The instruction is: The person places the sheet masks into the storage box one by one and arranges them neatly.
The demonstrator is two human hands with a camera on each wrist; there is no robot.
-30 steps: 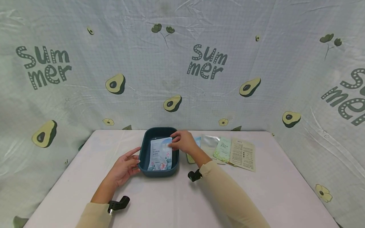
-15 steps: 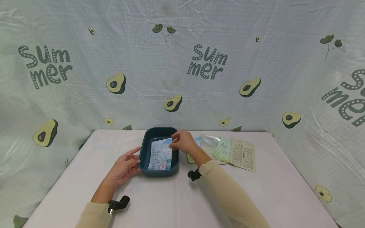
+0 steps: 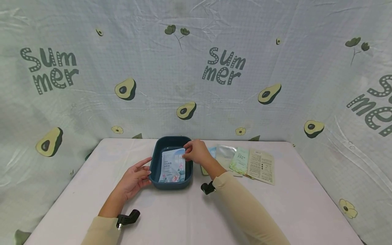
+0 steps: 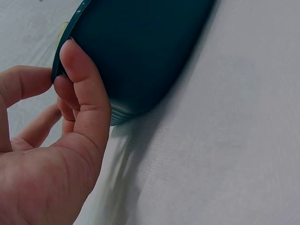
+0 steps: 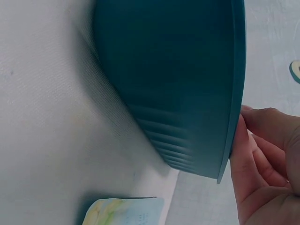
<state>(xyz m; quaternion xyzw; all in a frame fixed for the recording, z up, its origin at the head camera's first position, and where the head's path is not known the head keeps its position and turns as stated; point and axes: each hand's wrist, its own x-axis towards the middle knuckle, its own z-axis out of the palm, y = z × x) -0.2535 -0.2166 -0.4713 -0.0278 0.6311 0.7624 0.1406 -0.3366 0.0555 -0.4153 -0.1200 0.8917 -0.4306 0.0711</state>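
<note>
Between the left grip [image 3: 134,178] and right grip [image 3: 198,152], the teal bin [image 3: 171,186], floral sachet [image 3: 172,166] inside, blocks low passage. Behind both grips, bare desk [image 3: 174,217] between the sleeves [image 3: 248,209] gives room; flat packets [image 3: 240,159] lie right of the right grip.

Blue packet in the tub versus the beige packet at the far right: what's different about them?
Place: the blue packet is inside the tub; the beige packet is on the table.
Look: the blue packet shows printed flowers; the beige packet is mostly small dark text.
Contact: the right hand is at the blue packet's corner; no hand touches the beige packet.
Shared: both are roughly rectangular and carry printed writing.
</note>
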